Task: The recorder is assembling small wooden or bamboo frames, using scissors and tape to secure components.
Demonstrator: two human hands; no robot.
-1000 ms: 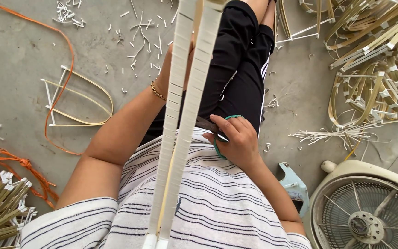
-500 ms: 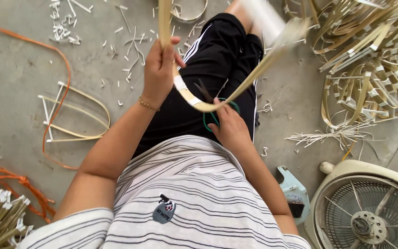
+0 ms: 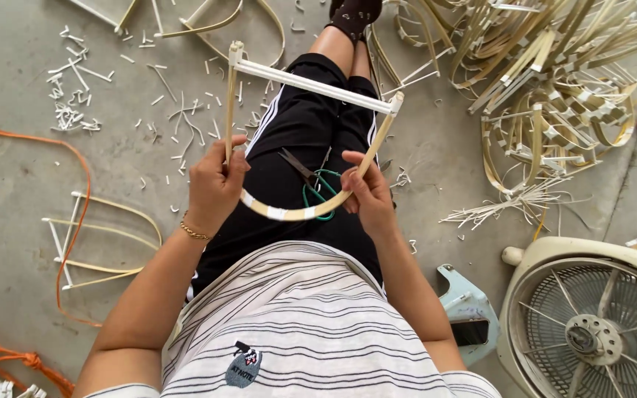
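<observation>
Both hands grip a bent bamboo frame (image 3: pixel 307 133), left hand (image 3: pixel 214 188) and right hand (image 3: pixel 369 195) closed on its sides, keeping the bow taut. Scissors (image 3: pixel 310 180) rest on the lap, within reach.

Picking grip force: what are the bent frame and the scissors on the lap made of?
Bent frame: looks like split bamboo or cane, pale matte strip, flexed into a curve; white crossbar may be plastic or wrapped.
Scissors: dark metal blades, green plastic-looking handles.
Left hand and right hand grip the frame.

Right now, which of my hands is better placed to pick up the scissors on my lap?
Right, probably. Your right hand grips the bent strip frame just beside the green-handled scissors. Your left hand holds the frame's far side, farther from the handles.
</observation>
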